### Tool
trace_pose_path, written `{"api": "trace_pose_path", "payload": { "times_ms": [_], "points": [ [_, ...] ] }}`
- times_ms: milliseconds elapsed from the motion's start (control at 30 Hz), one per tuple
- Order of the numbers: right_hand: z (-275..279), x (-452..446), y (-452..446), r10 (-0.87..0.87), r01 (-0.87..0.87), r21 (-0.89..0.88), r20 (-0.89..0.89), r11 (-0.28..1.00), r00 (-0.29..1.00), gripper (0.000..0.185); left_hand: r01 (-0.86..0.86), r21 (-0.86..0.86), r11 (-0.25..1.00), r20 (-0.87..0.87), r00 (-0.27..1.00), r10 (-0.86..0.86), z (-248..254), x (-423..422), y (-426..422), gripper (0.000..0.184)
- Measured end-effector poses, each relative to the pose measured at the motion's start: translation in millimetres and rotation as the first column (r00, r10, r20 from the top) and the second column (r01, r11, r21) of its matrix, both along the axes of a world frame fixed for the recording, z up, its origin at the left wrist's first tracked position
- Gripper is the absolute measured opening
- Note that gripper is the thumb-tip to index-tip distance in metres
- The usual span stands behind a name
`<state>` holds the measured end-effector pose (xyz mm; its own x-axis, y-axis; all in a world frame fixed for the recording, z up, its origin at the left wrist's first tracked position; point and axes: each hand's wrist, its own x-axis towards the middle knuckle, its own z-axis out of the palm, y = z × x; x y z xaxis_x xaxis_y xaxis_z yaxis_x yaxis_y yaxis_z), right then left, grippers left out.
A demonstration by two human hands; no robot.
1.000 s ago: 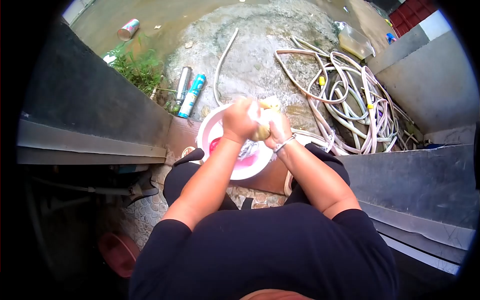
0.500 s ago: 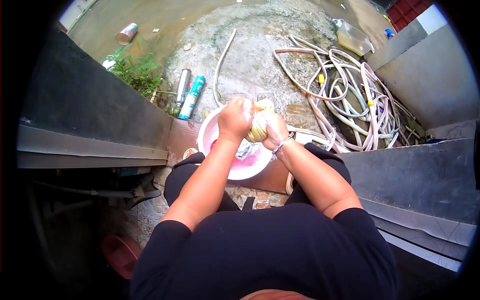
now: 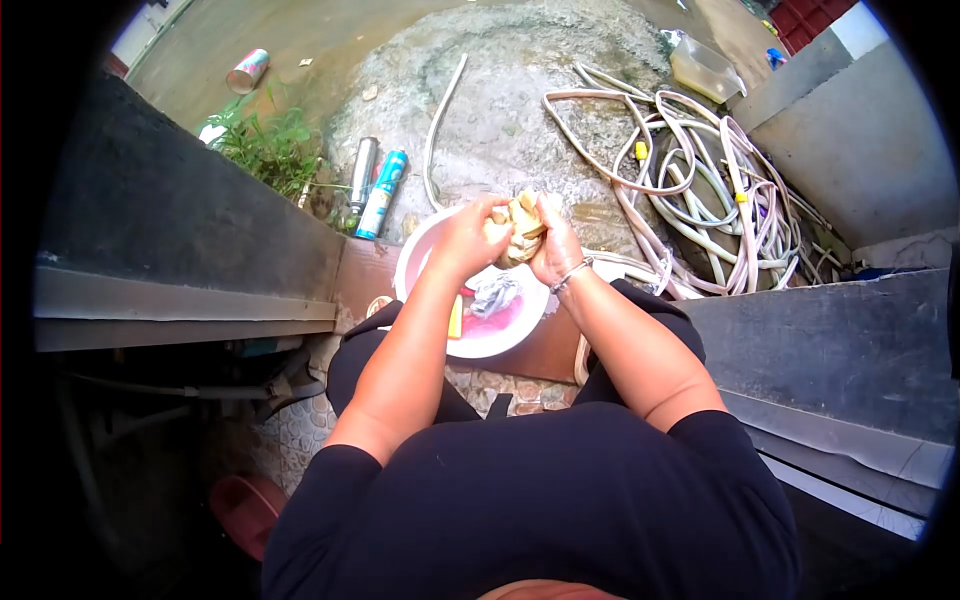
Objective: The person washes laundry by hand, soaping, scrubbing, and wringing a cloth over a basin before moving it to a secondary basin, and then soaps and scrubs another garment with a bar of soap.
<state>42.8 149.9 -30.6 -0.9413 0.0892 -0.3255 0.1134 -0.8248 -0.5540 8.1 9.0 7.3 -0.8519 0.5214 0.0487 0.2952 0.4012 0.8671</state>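
Observation:
A crumpled pale-yellow cloth (image 3: 523, 225) is bunched between my two hands, above the far rim of a white basin (image 3: 411, 262). My left hand (image 3: 470, 238) grips it from the left, fingers curled. On the other side my right hand (image 3: 557, 243), with a bracelet at the wrist, is closed around it. Inside the basin, a grey-white wet cloth (image 3: 495, 294) lies in pinkish water beside a yellow item (image 3: 455, 318) partly covered by my left forearm.
Beyond the basin on the left stand a blue spray can (image 3: 382, 196) and a silver can (image 3: 364, 172). A tangled pile of pale hose (image 3: 690, 185) covers the ground at right. Dark low walls (image 3: 190, 220) flank both sides. A reddish tub (image 3: 245, 510) sits at lower left.
The yellow cloth has gone from a tight twist to a looser bunch. My hands have turned and opened around it somewhat. The yellow item in the basin now shows.

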Motion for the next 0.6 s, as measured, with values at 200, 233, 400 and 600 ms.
{"api": "trace_pose_path", "payload": {
  "times_ms": [200, 233, 400, 600],
  "points": [
    [14, 23, -18, 0.288, -0.277, -0.099, 0.126, 0.956, 0.949, 0.058, 0.056, 0.246, 0.968, -0.564, 0.820, 0.096, -13, 5, 20, 0.027],
    [-5, 20, -20, 0.150, -0.145, -0.050, 0.118, 0.988, 0.982, 0.058, 0.091, 0.189, 0.978, -0.574, 0.818, 0.035, -14, 17, 26, 0.026],
    [-9, 3, -3, 0.209, -0.202, -0.063, 0.119, 0.977, 0.971, 0.029, 0.235, 0.100, 0.967, -0.616, 0.778, -0.125, -2, 51, 35, 0.012],
    [23, 9, -27, 0.080, -0.089, 0.078, 0.112, 0.993, 0.990, 0.022, -0.318, 0.153, 0.936, -0.617, 0.709, 0.341, 2, 11, 17, 0.021]
  ]
}}
